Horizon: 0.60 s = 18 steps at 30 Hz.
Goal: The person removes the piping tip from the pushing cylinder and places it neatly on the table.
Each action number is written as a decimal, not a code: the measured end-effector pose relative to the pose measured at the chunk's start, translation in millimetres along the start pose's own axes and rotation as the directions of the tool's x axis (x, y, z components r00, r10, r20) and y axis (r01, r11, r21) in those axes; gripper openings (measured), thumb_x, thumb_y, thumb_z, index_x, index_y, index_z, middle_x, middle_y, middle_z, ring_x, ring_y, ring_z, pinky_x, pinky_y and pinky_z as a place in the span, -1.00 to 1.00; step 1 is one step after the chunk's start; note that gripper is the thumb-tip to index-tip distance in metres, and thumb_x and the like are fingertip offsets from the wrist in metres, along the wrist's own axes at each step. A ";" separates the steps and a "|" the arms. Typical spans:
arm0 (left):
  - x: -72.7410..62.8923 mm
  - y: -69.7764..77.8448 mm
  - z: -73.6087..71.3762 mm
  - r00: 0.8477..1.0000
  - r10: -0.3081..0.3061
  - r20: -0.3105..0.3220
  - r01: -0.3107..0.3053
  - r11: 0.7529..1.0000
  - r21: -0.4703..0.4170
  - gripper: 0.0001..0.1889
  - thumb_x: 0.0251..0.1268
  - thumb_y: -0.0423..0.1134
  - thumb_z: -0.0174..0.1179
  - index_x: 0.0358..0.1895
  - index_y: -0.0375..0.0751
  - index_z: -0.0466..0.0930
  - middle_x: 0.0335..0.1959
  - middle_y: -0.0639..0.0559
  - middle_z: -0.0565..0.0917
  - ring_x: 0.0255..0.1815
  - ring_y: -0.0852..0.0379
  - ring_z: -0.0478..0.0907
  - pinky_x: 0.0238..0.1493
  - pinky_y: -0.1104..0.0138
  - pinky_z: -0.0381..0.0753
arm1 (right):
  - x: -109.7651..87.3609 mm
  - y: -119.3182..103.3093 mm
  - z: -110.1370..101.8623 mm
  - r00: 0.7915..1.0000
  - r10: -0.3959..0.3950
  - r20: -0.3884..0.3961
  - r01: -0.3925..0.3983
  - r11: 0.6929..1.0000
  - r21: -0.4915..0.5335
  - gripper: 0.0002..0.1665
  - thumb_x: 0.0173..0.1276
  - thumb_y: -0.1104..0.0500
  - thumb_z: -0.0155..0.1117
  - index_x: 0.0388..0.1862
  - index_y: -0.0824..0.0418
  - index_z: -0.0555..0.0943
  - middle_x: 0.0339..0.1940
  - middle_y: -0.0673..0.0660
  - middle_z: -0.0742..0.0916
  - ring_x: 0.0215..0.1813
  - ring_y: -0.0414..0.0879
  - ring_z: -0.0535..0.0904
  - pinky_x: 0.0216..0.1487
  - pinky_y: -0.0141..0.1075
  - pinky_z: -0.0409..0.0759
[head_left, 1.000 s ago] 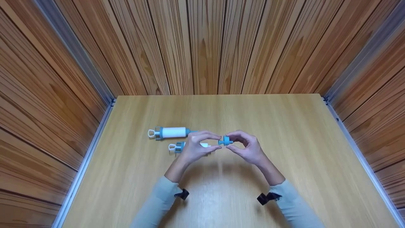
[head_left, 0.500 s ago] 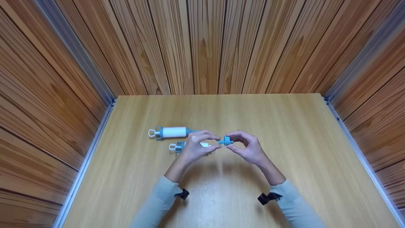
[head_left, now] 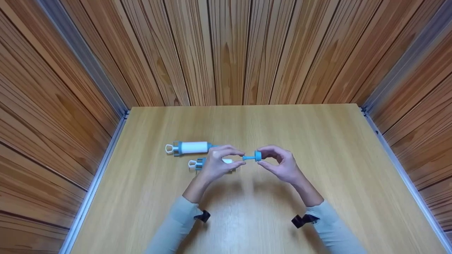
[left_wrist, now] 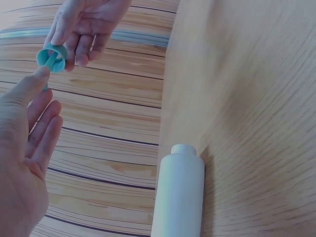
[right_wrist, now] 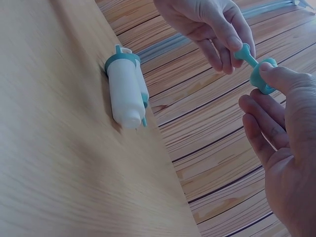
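Observation:
Between my hands, above the table, is a blue-teal nozzle cap (head_left: 258,155) with a hollow round collar and a thin stem. My right hand (head_left: 280,164) pinches the collar between thumb and fingers. The stem's small flared end (right_wrist: 242,51) is pinched by the thumb and fingers of my left hand (head_left: 219,163). Under the left hand lies a toy syringe with a white barrel (left_wrist: 178,192) and a bare neck; the hand partly hides it in the head view. A larger toy syringe (head_left: 194,147) lies behind it, its blue tip partly covered by the left hand.
Both syringes lie left of centre on the wooden table (head_left: 317,141), their white ring handles pointing left. Wood-panelled walls (head_left: 229,53) and metal rails (head_left: 102,165) border the table.
My right hand has moved slightly right, carrying the collar away from my left hand. More of the thin stem now shows between them. The left hand has barely moved; the syringes stay put.

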State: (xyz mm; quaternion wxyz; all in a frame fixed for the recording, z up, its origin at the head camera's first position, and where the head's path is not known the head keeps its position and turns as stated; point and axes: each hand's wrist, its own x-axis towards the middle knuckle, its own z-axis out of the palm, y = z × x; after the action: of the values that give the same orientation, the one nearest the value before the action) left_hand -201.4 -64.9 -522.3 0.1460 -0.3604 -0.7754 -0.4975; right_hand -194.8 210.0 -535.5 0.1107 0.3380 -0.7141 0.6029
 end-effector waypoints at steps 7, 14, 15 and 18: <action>-1.0 -0.9 -1.0 1.000 -0.017 -0.003 0.017 1.000 0.012 -0.75 0.37 -0.27 0.61 0.05 -0.25 0.91 -0.05 -0.08 0.94 0.05 -0.04 0.91 0.25 0.15 0.89 | -3.6 0.0 -7.3 1.000 -0.008 -0.019 0.007 1.000 -0.008 -0.48 0.25 0.68 0.49 0.20 0.51 0.71 0.04 0.06 0.91 0.08 -0.33 0.83 0.22 -0.46 0.80; -0.9 -2.9 -1.3 0.999 -0.026 -0.018 0.026 1.000 0.004 -0.77 0.38 -0.31 0.60 0.03 -0.27 0.90 -0.05 -0.10 0.93 0.04 -0.06 0.90 0.23 0.17 0.89 | -9.1 1.6 -15.4 0.999 -0.011 -0.031 0.011 1.000 0.002 -0.48 0.25 0.70 0.46 0.20 0.54 0.70 0.04 0.01 0.90 0.08 -0.32 0.83 0.21 -0.47 0.80; -0.9 -3.0 -1.2 0.999 -0.030 -0.020 0.030 1.000 -0.001 -0.77 0.38 -0.31 0.60 0.03 -0.27 0.90 -0.05 -0.09 0.93 0.04 -0.06 0.90 0.23 0.18 0.89 | -9.7 2.2 -16.3 0.999 -0.010 -0.031 0.010 1.000 0.002 -0.48 0.25 0.70 0.46 0.20 0.54 0.70 0.04 -0.01 0.90 0.08 -0.32 0.83 0.21 -0.47 0.80; 0.4 -2.5 -0.9 0.999 -0.040 -0.022 0.040 0.999 -0.014 -0.77 0.38 -0.30 0.60 0.03 -0.27 0.90 -0.06 -0.10 0.93 0.03 -0.06 0.90 0.21 0.19 0.90 | -11.7 4.1 -19.4 0.999 -0.016 -0.032 0.016 1.000 0.006 -0.48 0.24 0.72 0.45 0.19 0.56 0.69 0.02 -0.02 0.90 0.07 -0.33 0.83 0.20 -0.47 0.80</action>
State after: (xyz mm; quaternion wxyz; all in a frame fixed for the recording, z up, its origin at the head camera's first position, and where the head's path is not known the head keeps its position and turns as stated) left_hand -203.6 -66.1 -523.2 0.1422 -0.3401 -0.7774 -0.5096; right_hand -193.5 232.5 -540.5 0.1258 0.3345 -0.7077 0.6095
